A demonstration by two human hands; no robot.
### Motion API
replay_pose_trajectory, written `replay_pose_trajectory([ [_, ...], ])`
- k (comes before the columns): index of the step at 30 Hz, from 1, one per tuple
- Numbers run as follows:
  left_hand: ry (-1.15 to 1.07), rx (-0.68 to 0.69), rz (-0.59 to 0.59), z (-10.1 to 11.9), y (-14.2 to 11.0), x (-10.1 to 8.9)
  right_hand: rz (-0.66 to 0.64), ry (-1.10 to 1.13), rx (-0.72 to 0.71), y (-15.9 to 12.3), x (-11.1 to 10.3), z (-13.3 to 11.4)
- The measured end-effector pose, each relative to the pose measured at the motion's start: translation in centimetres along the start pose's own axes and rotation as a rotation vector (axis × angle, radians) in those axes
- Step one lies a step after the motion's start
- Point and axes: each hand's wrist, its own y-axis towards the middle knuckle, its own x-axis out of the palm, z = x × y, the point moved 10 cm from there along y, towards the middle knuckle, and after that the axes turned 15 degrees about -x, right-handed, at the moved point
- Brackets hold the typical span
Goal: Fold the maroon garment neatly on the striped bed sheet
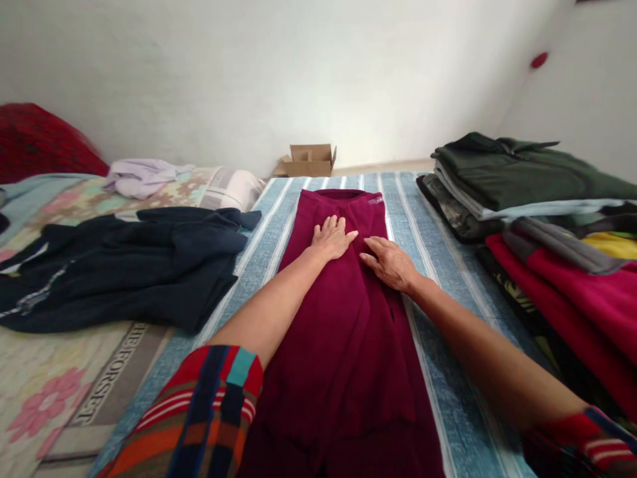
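A maroon garment lies lengthwise on a blue striped cloth, its waistband at the far end. My left hand rests flat on its upper part, fingers stretched out and pointing away. My right hand lies flat beside it on the same fabric, fingers extended towards the left hand. Neither hand grips anything. Both forearms reach out from striped red sleeves at the bottom of the view.
A dark navy garment lies crumpled at left on a floral bedspread. Folded clothes are stacked at right, a dark green one on top and red ones nearer. A cardboard box sits by the far wall.
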Motion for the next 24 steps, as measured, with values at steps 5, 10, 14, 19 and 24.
replay_pose_trajectory([
  [5, 0.028, 0.149, 0.13, 1.4, -5.3, -3.5, 0.126, 0.051, -0.014, -3.8, -2.8, -3.1],
  [10, -0.028, 0.274, 0.091, 1.7, -14.3, -4.1, 0.165, 0.08, 0.08, -7.9, -4.0, -5.5],
  [14, -0.109, 0.279, -0.006, 1.2, -21.3, -3.4, 0.142, 0.261, 0.283, -10.2, -3.0, -5.0],
  [19, -0.168, 0.255, -0.159, 0.9, -26.9, -1.9, 0.057, 0.484, 0.353, -10.5, -0.6, -4.7],
  [24, -0.197, 0.207, -0.213, 0.9, -28.0, -1.0, -0.022, 0.417, 0.442, -10.8, -0.3, -4.2],
])
